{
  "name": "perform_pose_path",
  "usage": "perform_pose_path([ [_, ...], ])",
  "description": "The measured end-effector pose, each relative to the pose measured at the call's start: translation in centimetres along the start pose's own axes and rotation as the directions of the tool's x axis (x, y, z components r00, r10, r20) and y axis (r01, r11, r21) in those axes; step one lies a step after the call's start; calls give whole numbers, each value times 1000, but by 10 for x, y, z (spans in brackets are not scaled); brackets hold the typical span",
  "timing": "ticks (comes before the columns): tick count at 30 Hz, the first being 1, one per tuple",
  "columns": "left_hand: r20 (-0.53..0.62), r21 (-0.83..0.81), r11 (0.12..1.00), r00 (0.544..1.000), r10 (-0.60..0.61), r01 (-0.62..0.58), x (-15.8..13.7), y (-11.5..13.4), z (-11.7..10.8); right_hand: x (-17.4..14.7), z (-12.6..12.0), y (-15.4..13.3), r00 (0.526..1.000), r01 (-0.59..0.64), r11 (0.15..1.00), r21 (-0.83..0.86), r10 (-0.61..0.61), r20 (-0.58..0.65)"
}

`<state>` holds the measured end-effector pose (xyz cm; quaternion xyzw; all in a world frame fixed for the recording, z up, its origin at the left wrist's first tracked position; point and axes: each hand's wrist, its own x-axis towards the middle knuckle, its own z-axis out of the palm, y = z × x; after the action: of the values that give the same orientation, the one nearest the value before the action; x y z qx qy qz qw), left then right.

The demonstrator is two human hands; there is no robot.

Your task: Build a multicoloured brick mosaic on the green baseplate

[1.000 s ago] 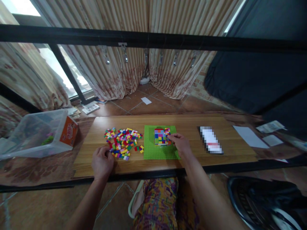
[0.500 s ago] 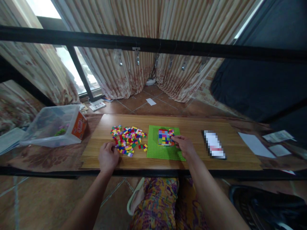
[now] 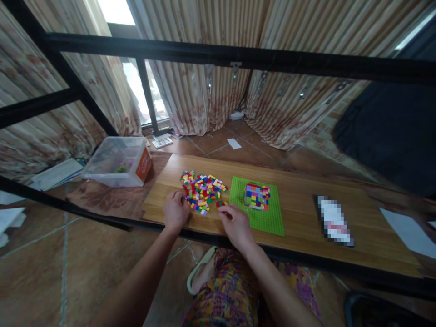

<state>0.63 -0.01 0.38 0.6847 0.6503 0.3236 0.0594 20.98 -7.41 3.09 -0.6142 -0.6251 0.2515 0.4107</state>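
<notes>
A pile of small, mixed-colour toy building bricks (image 3: 204, 190) lies loose on the wooden board. At its near left edge, my left hand (image 3: 176, 210) rests with curled fingers; whatever they hold is hidden. My right hand (image 3: 237, 225) reaches over the board's near side, thumb and forefinger slightly apart, fingertips beside a few stray red and yellow bricks (image 3: 222, 204). To the right lies a green studded baseplate (image 3: 265, 223). A tight, multicoloured block of joined bricks (image 3: 257, 197) sits on it, with neither hand touching it.
A clear plastic box (image 3: 114, 175) with an orange label stands left of the wooden board (image 3: 299, 227). On the board's right lies a phone (image 3: 335, 221), its screen blurred out. White paper (image 3: 410, 234) lies farther right. A black rail (image 3: 204, 50) crosses beyond the table.
My right hand has left the brick block on the baseplate and moved left to the stray bricks. My left hand stays by the pile. The view has turned left and tilted.
</notes>
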Motion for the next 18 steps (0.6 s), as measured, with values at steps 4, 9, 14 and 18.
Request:
perform_pose_path([
  [4,-1,-8,1000,1000,5,-5,-1,-1,1,13,23,-3,979,160,972,-171,-135,151],
  [9,-6,-19,1000,1000,6,-6,-2,-2,3,26,30,-2,942,267,902,-338,-170,289],
  [14,-13,-30,999,1000,17,-17,-2,-3,4,24,23,4,955,221,914,-342,-131,267],
  [18,-17,-42,999,1000,20,-21,-2,-3,3,22,15,9,966,167,937,-306,-94,239],
])
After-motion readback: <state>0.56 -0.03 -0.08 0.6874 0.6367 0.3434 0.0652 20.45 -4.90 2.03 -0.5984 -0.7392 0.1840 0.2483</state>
